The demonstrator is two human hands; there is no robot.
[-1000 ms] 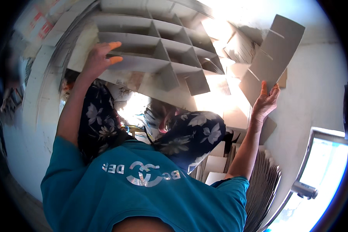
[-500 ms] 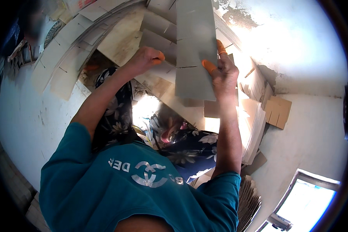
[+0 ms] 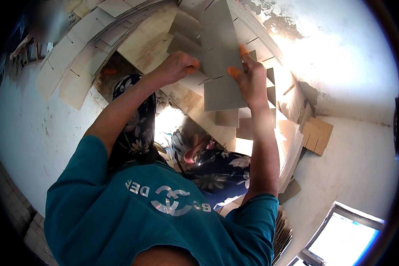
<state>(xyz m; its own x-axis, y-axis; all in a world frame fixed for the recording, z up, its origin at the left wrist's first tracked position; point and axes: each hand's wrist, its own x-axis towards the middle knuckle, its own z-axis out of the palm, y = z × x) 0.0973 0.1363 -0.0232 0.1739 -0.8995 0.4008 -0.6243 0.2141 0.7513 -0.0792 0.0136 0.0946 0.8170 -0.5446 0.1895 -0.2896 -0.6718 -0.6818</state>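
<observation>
A long grey cardboard strip with short slots along it slants upward in front of me. My right hand, with orange covers on its fingertips, grips the strip's right edge between thumb and fingers. To the left of the strip, my left hand is closed, its orange-covered fingertips pinched together. Whatever it may hold is hidden. Several smaller grey cardboard pieces stick out from behind the strip on its left side. More edges show below it, over a wooden board.
Slotted cardboard sheets lie in stacks at the upper left, near another person. Another cardboard stack runs along the right wall, beside a brown slotted piece. A bright window is at lower right.
The strip has tilted, its top end swinging left to right and its surface darkening. My left hand has moved slightly right, closer to the strip; my right hand keeps its grip.
</observation>
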